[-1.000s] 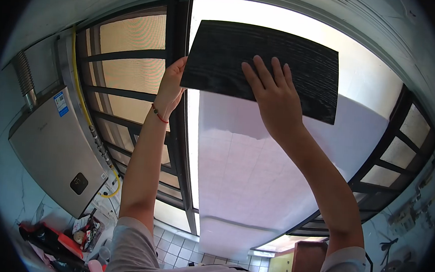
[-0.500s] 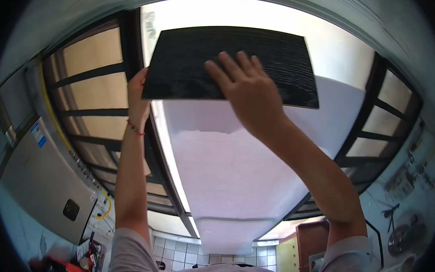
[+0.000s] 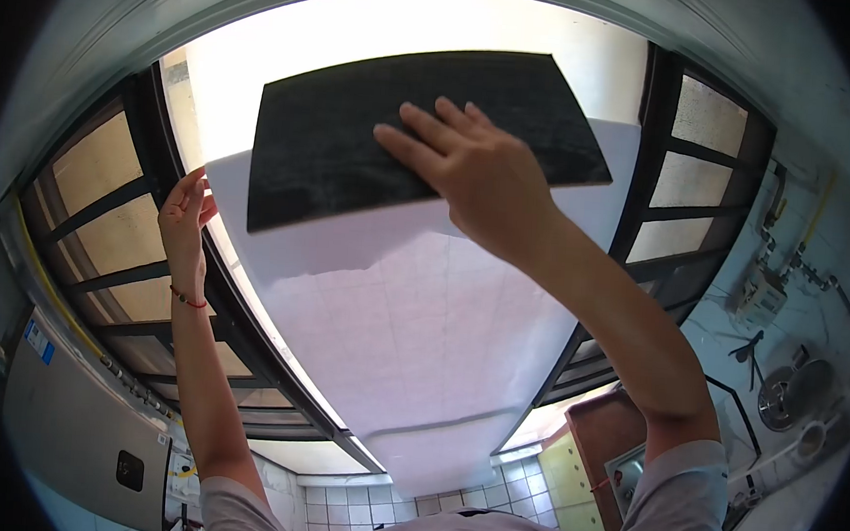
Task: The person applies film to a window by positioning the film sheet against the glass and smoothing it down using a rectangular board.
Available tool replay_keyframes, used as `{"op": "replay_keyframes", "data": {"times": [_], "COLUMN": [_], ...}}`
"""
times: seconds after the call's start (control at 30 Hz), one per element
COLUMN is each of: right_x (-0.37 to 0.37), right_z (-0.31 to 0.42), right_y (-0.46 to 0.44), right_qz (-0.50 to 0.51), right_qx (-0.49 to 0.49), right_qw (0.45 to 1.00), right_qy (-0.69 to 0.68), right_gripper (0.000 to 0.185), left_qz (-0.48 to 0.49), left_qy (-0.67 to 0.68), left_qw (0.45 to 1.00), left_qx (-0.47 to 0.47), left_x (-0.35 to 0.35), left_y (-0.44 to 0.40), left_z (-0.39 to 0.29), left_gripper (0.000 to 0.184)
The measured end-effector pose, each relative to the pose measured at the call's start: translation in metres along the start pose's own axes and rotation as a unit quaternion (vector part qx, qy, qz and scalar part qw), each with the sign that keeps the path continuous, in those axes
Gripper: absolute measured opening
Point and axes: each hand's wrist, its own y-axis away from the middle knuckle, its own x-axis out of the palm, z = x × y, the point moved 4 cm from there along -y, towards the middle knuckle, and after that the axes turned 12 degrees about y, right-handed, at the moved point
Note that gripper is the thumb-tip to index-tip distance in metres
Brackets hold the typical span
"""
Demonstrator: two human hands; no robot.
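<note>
A thin black board [image 3: 325, 152] with a faintly grained face is held up, tilted, in front of the bright window. My right hand [image 3: 494, 172] is on its lower middle, fingers laid over the front face; the thumb is hidden, and no other hand supports the board. Behind it a pale, translucent sheet [image 3: 421, 333] hangs down toward the floor, with a wavy line just below the board. My left hand [image 3: 188, 217], a red cord on its wrist, is at the sheet's upper left corner, fingertips drawn together on the edge.
Dark-framed louvred windows [image 3: 107, 207] stand left, with more louvres [image 3: 693, 175] right. A grey water heater [image 3: 85, 420] and pipes are at lower left. Pipe fittings [image 3: 764, 286] and a round metal lid [image 3: 795, 390] are on the right wall. A brown-topped cabinet [image 3: 579, 460] stands lower right.
My left hand has let go of the board's left edge and moved down and left to the sheet's corner. The board has tilted, its left end lower. The view has shifted.
</note>
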Motion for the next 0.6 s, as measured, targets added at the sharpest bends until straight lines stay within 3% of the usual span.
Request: {"op": "replay_keyframes", "data": {"times": [0.17, 0.37, 0.6], "right_x": [-0.012, -0.013, -0.004], "right_z": [-0.013, -0.086, -0.056], "right_y": [0.010, 0.011, 0.052], "right_qz": [-0.023, -0.018, 0.013], "right_qx": [-0.012, 0.036, 0.039], "right_qw": [1.000, 0.999, 0.999], "right_qy": [0.017, 0.021, -0.018], "right_gripper": [0.045, 0.058, 0.058], "left_qz": [0.006, 0.000, -0.025], "left_qy": [0.006, -0.019, -0.039], "left_qw": [1.000, 1.000, 0.999], "left_qx": [-0.009, 0.013, 0.015], "left_x": [-0.009, -0.008, -0.005], "left_y": [-0.004, -0.001, -0.002], "left_z": [0.005, 0.004, 0.004], "left_gripper": [0.029, 0.036, 0.034]}}
